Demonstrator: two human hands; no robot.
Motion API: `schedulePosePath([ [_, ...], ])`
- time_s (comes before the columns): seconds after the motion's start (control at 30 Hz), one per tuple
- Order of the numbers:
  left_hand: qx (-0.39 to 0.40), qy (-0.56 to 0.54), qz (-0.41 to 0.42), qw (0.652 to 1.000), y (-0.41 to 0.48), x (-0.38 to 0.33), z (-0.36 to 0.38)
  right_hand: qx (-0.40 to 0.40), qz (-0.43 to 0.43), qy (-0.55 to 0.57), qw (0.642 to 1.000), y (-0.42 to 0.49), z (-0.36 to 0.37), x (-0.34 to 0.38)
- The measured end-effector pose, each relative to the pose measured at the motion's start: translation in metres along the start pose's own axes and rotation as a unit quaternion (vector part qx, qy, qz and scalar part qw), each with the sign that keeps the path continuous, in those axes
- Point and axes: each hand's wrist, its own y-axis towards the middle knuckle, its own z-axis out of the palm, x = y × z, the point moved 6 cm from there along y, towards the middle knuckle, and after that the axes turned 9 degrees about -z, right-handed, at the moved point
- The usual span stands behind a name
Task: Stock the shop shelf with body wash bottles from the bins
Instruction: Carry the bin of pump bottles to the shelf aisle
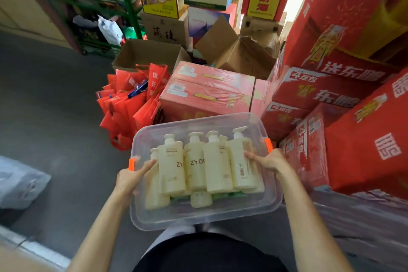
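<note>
The clear rectangular plastic bin [198, 218] is held off the grey floor [55, 106] in front of the person's waist, beside stacked red cartons [353, 117]. Its long axis runs left to right across the body, the right end a little further away. Loaded like this it is probably fairly heavy, and its thin walls look likely to flex, so the 2 short ends under the rim are the sound places to carry it.

The cream pump-top body wash bottles [194, 168] lie inside on their backs, labels up, in at least 2 layers. Their long axes run away from the person, pump heads pointing forward. They look stiff and smooth, so they may slide if the bin tips. Each is best taken round the body, not the pump.

The left grip [130, 178] clasps the left end by an orange latch [131, 164], thumb over the rim. The right grip [270, 161] clasps the right end likewise.
</note>
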Motion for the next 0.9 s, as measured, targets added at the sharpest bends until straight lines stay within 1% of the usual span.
schedulePosePath([
  [0.17, -0.022, -0.098, -0.055, 0.993, -0.022, 0.064, -0.02, 0.01, -0.014, -0.065, 0.998, -0.01, 0.017, -0.002],
  [0.33, -0.026, -0.15, -0.105, 0.983, -0.041, 0.121, -0.039, 0.046, -0.014, -0.139, 0.989, -0.024, 0.047, -0.005],
  [0.47, -0.016, -0.171, -0.124, 0.977, -0.038, 0.151, -0.059, 0.068, -0.009, -0.177, 0.982, -0.041, 0.075, -0.003],
  [0.63, 0.002, -0.185, -0.133, 0.974, -0.015, 0.165, -0.098, 0.069, 0.022, -0.185, 0.98, -0.07, 0.113, 0.009],
  [0.73, 0.028, -0.184, -0.13, 0.974, 0.005, 0.172, -0.132, 0.067, 0.035, -0.209, 0.975, -0.09, 0.144, 0.017],
  [0.8, 0.045, -0.171, -0.128, 0.976, 0.022, 0.178, -0.159, 0.074, 0.043, -0.204, 0.975, -0.103, 0.168, 0.023],
  [0.9, 0.044, -0.161, -0.137, 0.976, 0.043, 0.191, -0.201, 0.096, 0.051, -0.197, 0.974, -0.116, 0.208, 0.033],
])
